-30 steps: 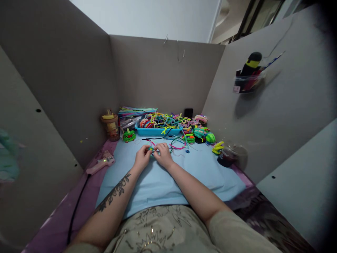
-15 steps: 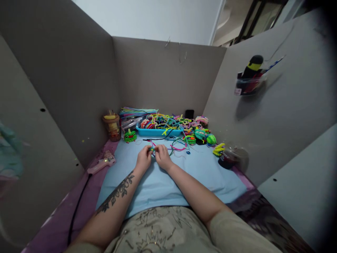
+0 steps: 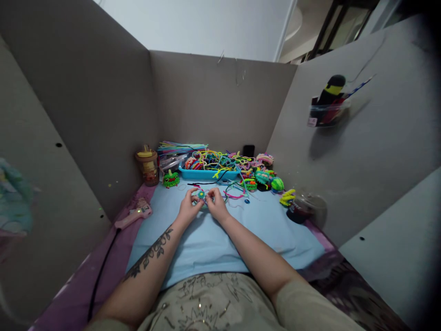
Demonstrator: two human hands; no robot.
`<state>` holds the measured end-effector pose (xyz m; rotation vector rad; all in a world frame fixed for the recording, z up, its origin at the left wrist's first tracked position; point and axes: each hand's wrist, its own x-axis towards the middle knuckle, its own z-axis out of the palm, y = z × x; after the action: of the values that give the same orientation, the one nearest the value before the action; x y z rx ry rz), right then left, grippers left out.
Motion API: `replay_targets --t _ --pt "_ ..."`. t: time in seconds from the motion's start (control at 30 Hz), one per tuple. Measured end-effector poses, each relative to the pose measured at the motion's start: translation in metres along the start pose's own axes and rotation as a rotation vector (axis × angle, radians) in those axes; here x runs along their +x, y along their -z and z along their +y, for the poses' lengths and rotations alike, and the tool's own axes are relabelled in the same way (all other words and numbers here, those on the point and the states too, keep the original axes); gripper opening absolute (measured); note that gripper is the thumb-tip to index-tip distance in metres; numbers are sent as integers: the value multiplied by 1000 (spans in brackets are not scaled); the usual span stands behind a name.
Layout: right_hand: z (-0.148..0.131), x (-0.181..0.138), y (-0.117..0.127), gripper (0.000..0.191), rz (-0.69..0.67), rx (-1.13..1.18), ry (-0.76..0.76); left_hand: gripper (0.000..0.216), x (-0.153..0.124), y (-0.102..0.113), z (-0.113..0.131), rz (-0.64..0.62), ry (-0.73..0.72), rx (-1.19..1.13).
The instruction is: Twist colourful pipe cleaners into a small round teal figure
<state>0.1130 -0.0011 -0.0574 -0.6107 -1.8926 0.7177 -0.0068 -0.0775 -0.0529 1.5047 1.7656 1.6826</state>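
Note:
Between my hands, over the light blue cloth point(image 3: 213, 243), is a small coiled pipe-cleaner piece point(image 3: 201, 195), teal with a yellow centre. My left hand point(image 3: 189, 204) pinches its left side between thumb and fingers. The fingers of my right hand point(image 3: 216, 205) close on its right edge. Fingertips hide part of the piece. Loose pink and green pipe cleaners point(image 3: 234, 195) lie just right of my right hand, near a small dark blue disc point(image 3: 247, 201). A black pipe cleaner point(image 3: 206, 183) stretches behind my hands.
A blue tray point(image 3: 210, 174) heaped with pipe cleaners stands at the back. Left are a green frog figure point(image 3: 171, 179), a lidded cup point(image 3: 147, 168) and a pink glue gun point(image 3: 134, 217) with its cord. Several fuzzy figures point(image 3: 263, 175) and a dark cup point(image 3: 298, 212) stand right. Grey panels surround the table.
The pipe-cleaner piece has turned, so its round face with the yellow centre now shows. My hands have opened slightly apart around it, and both keep hold.

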Motion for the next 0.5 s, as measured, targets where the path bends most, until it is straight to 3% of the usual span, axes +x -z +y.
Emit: replay_targets --t 0.2,0.33,0.5 --pt "-5 0 2 5 -24 -102 84 50 -1 -1 1 -3 30 48" --pt "-7 0 3 13 -40 -169 134 47 -4 0 3 -11 -10 182" --pt "-5 -1 0 10 -99 99 26 45 -6 3 5 41 -40 245"
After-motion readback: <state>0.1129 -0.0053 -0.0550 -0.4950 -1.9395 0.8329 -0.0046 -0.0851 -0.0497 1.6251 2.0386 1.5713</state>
